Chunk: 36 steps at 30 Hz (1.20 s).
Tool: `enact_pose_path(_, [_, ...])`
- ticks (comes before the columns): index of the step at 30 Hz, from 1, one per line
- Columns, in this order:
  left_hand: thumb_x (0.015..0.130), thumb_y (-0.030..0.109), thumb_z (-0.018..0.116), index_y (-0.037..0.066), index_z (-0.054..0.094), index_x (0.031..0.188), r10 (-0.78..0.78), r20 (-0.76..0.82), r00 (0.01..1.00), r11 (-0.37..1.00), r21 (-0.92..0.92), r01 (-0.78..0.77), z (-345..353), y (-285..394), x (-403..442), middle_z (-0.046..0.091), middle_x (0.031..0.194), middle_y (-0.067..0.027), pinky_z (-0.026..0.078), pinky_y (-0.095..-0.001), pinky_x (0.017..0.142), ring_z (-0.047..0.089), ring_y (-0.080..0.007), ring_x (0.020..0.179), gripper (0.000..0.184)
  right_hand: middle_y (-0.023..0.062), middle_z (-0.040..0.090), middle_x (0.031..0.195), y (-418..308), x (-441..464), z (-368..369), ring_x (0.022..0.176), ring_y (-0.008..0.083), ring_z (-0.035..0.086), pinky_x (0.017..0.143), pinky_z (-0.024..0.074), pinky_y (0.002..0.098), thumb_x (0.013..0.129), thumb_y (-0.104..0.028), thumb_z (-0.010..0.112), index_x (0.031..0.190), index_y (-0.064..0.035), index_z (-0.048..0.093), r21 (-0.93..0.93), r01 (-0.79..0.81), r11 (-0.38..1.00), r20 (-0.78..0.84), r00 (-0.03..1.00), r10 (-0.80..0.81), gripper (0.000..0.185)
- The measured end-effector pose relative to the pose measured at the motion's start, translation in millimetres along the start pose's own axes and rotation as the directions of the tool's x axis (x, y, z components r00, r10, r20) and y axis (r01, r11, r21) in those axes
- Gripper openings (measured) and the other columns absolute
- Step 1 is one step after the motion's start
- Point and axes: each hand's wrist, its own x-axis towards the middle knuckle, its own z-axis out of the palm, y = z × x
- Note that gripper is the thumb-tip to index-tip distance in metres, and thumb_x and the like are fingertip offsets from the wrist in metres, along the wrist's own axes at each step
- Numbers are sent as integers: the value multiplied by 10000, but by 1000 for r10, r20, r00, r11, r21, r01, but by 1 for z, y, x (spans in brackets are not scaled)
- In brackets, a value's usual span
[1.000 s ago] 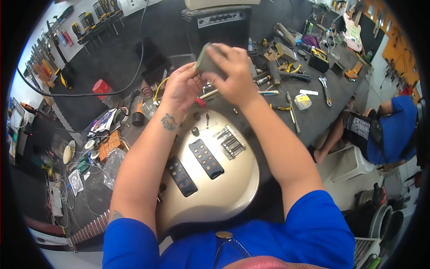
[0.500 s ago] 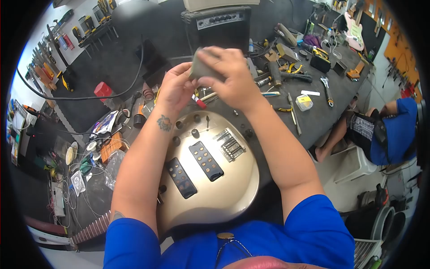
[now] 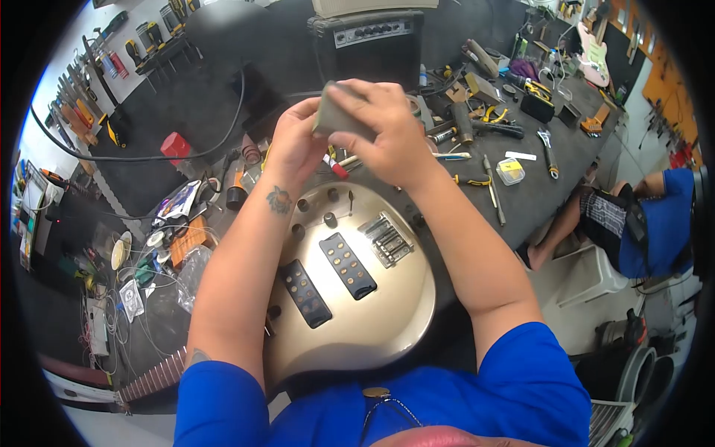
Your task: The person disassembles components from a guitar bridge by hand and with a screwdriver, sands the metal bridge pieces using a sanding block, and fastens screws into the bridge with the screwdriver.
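Observation:
Above the far edge of a gold-coloured bass guitar body [image 3: 406, 309], both my hands are on a flat grey-green sheet [image 3: 337, 121], perhaps sandpaper or cloth. My left hand [image 3: 294, 141] is closed on its left edge with thumb and fingers. My right hand [image 3: 391, 127] lies over its right side, fingers bent across the top and thumb underneath. Slight blur covers the right fingers. The guitar body lies face up below my forearms, with two black pickups [image 3: 348, 267], a metal bridge [image 3: 386, 240] and dark knobs [image 3: 330, 219].
A black amplifier [image 3: 376, 59] stands at the back. Pliers [image 3: 494, 114], an adjustable wrench [image 3: 549, 155] and a small clear box [image 3: 511, 171] lie to the right. Loose wires and a plastic bag [image 3: 192, 279] clutter the left. A seated person [image 3: 659, 223] is at far right.
The whole view has shifted slightly, with the bench appearing a little further right. Both hands keep their hold on the sheet, and the right fingers have moved slightly over it.

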Motion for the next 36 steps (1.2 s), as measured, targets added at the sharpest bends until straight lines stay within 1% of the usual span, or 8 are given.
enact_pose_path(1, [1068, 62, 745, -34, 767, 1240, -20, 49, 999, 999, -30, 21, -6, -1, 2, 805, 1182, -147, 625, -357, 971, 759, -200, 1061, 199, 150, 686, 1528, -6, 0, -1, 1342, 383, 565, 1185, 457, 486, 925, -392, 852, 1481, -154, 757, -35, -6, 999, 19, 1000, 7, 612])
enact_pose_path(6, [1087, 59, 704, -37, 757, 1237, -8, 2, 1000, 998, -55, 8, -2, 1, -6, 794, 1230, -166, 624, -338, 1001, 747, -197, 1051, 186, 138, 680, 1538, 98, -21, -25, 1413, 426, 566, 1183, 441, 575, 929, -524, 823, 1498, -215, 743, -330, -554, 764, -129, 828, 545, 653])
enact_pose_path(12, [1063, 99, 758, -1, 749, 1212, -34, 324, 945, 984, -156, 89, 54, 29, -13, 764, 1190, -197, 649, -367, 873, 757, -231, 1001, 179, 103, 713, 1508, 121, -30, -34, 1387, 411, 603, 1208, 438, 561, 937, -502, 814, 1498, -225, 735, -342, -663, 666, -194, 744, 640, 631])
enact_pose_path(17, [1019, 166, 819, 9, 738, 1093, 60, 619, 783, 991, -133, 30, 149, 69, -39, 738, 1073, -223, 605, -369, 673, 732, -292, 876, 192, 82, 692, 1534, 103, -21, -39, 1445, 393, 564, 1201, 426, 599, 943, -542, 805, 1519, -264, 715, -382, -750, 540, -136, 623, 770, 645])
enact_pose_path(22, [978, 83, 829, -66, 778, 1055, 154, 779, 607, 970, -237, 57, 215, 85, -76, 771, 1019, -301, 602, -375, 679, 770, -304, 805, 175, 68, 680, 1557, 87, -12, -52, 1506, 392, 522, 1217, 382, 638, 949, -530, 797, 1556, -282, 684, -491, -805, 333, -34, 400, 916, 665])
enact_pose_path(29, [1010, 103, 728, -25, 785, 1207, 54, 615, 787, 996, -88, 0, 181, 67, -57, 703, 1085, -260, 649, -336, 763, 760, -241, 877, 241, 145, 640, 1562, 77, -10, -66, 1580, 416, 435, 1241, 334, 677, 940, -276, 750, 1477, -137, 718, -652, -729, 211, -91, 352, 932, 556])
enact_pose_path(34, [1056, -11, 621, -54, 738, 1292, -133, 224, 965, 954, -233, 186, 100, 19, -23, 741, 1277, -247, 684, -358, 934, 788, -230, 998, 267, 159, 561, 1619, 64, -2, -63, 1551, 409, 437, 1242, 340, 677, 944, -360, 778, 1476, -150, 712, -622, -715, 319, -108, 482, 869, 575])
enact_pose_path(36, [1066, -12, 607, -66, 725, 1302, -118, 297, 948, 937, -284, 206, 84, 13, -17, 744, 1297, -251, 688, -361, 962, 797, -239, 1042, 270, 146, 586, 1595, 63, -3, -63, 1536, 395, 452, 1241, 338, 690, 943, -389, 786, 1473, -162, 717, -582, -707, 402, -86, 545, 834, 582])
